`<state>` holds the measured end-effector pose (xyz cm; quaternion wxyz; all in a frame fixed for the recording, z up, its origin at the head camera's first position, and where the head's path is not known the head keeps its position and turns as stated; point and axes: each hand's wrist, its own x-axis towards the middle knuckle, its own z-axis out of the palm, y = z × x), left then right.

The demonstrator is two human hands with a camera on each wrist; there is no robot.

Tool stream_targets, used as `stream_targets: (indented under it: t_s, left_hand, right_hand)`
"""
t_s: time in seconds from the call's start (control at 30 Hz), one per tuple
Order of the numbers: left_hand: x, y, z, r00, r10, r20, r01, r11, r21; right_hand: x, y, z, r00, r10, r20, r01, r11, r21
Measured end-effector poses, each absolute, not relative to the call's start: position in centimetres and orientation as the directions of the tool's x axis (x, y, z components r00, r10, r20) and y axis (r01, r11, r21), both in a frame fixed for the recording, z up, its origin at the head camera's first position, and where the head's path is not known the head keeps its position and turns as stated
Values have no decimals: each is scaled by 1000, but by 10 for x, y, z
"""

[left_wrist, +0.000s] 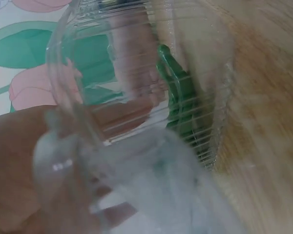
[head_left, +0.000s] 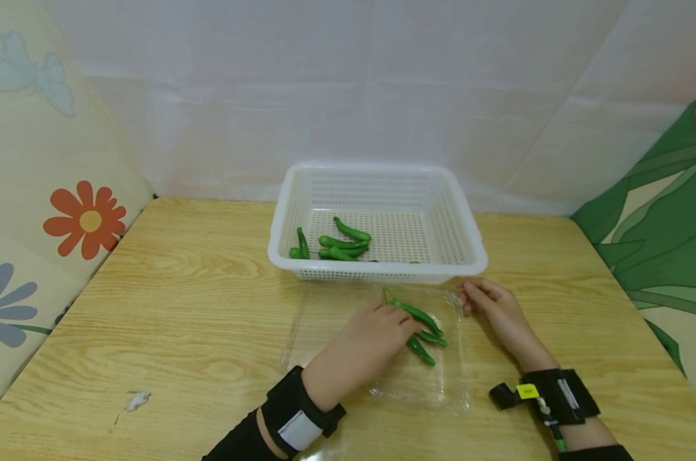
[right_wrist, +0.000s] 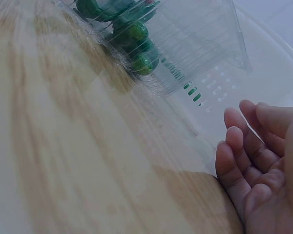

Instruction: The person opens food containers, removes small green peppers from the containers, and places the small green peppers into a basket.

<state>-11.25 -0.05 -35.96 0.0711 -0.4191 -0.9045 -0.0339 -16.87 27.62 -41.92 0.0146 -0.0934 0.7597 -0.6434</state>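
Observation:
A clear hinged plastic box [head_left: 440,390] lies opened out on the table, and several green chili peppers [head_left: 419,351] lie in its right part. My left hand [head_left: 367,346] reaches over the box, its fingertips at the peppers. In the left wrist view, thumb and fingers stand apart behind the plastic, with the peppers [left_wrist: 183,95] beyond the tips; contact is unclear. Just off the box's far right corner is my right hand [head_left: 494,307]. Its fingers [right_wrist: 229,163] are loosely bent and hold nothing in the right wrist view.
Behind the box stands a white perforated basket [head_left: 376,269] with more green peppers [head_left: 344,243] at its left front. The wooden table [head_left: 198,307] has a pale chipped patch [head_left: 137,401] at front left. A white cloth [head_left: 348,96] hangs behind; printed panels flank both sides.

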Motion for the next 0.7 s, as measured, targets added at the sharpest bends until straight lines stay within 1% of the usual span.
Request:
stream_targets:
  t_s: [0.27, 0.47, 0.57, 0.7]
  left_hand:
    - [-113, 1, -362, -646, 751, 139, 755, 655, -31]
    - [-112, 0, -362, -658, 743, 119, 747, 665, -19]
    - [-112, 0, -363, -654, 745, 134, 749, 662, -22]
    - [-113, 1, -363, -633, 753, 179, 761, 648, -33]
  right_hand:
    - [-169, 276, -420, -984, -157, 90, -121, 198, -973]
    - [-170, 276, -421, -983, -161, 90, -117, 173, -978]
    - [-170, 277, -421, -982, -162, 95, -122, 165, -979]
    - [-170, 277, -420, -982, -163, 98, -124, 163, -979]
